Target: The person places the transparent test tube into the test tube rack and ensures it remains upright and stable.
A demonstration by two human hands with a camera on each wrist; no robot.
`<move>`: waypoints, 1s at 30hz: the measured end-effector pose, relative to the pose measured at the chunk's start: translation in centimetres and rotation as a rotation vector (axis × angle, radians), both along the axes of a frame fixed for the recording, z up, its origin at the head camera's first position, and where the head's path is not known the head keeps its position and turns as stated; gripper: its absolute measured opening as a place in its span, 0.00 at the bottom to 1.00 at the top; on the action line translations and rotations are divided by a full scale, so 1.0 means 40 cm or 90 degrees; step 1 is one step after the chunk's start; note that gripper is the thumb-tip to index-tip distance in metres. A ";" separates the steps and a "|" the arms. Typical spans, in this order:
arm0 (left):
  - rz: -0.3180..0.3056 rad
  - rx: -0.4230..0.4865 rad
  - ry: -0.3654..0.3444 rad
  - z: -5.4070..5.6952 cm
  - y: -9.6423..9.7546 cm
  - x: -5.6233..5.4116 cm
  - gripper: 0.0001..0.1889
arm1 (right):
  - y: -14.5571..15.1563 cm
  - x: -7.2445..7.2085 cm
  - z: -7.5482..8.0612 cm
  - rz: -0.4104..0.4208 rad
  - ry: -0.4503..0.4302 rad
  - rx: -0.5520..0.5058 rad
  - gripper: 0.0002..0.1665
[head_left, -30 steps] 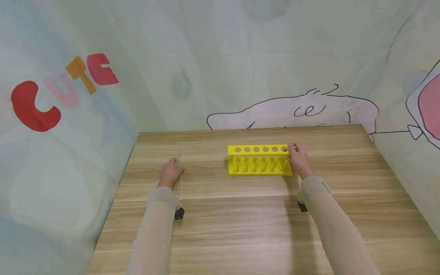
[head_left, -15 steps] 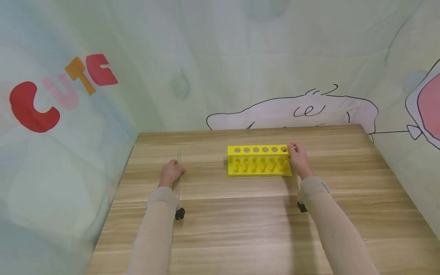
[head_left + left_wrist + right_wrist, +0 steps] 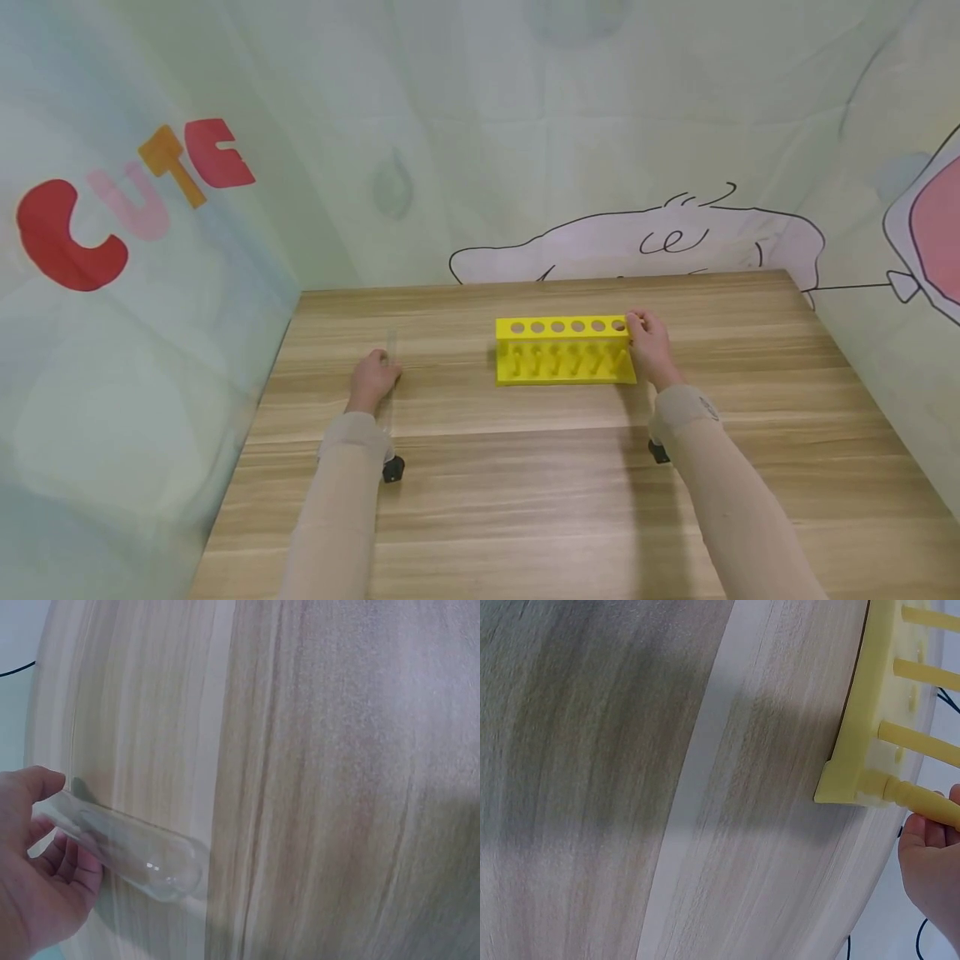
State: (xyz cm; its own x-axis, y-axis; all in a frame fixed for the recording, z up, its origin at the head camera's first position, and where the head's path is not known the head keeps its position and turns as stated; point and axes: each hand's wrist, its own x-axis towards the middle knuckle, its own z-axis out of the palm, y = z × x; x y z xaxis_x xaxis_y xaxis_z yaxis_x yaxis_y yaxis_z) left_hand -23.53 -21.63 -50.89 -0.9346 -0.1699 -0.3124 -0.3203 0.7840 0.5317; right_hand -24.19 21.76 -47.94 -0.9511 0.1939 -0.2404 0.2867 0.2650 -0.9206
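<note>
A yellow test tube rack (image 3: 566,336) with a row of round holes along its top and a row of pegs below stands upright on the table. My right hand (image 3: 651,348) grips its right end near the top. In the right wrist view, that hand (image 3: 934,862) has its fingers around the end post of the rack (image 3: 847,765). To the left of the rack, my left hand (image 3: 372,381) holds a clear test tube (image 3: 154,859) between thumb and fingers. The tube's rounded end points away from the hand (image 3: 41,877), low over the wood; whether it touches is unclear.
The wood-grain table (image 3: 517,483) reaches back to a pale printed cloth (image 3: 480,150), with another cloth along the left side. Black wrist camera parts (image 3: 393,469) sit under both sleeves.
</note>
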 end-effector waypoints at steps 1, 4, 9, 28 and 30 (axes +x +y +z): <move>0.001 0.002 -0.001 0.000 -0.001 0.001 0.28 | 0.000 0.000 -0.001 0.000 0.001 -0.002 0.24; 0.004 0.010 -0.004 0.002 -0.003 0.004 0.28 | -0.001 -0.001 -0.001 0.001 -0.001 -0.003 0.24; 0.014 0.053 -0.006 0.010 -0.004 0.011 0.27 | -0.002 0.000 0.002 0.000 -0.009 -0.003 0.24; 0.050 0.137 0.023 0.049 0.002 0.020 0.24 | -0.006 0.008 0.017 -0.004 -0.036 -0.010 0.24; 0.047 0.156 0.025 0.055 0.004 0.020 0.25 | -0.007 0.008 0.018 -0.003 -0.037 -0.010 0.24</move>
State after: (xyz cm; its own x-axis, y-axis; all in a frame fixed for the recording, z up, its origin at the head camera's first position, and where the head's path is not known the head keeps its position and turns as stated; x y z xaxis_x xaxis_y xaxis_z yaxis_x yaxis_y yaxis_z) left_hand -22.71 -21.49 -48.70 -0.9347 -0.1618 -0.3164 -0.3472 0.6059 0.7158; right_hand -23.86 21.48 -47.22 -0.9346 0.1944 -0.2979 0.3408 0.2492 -0.9065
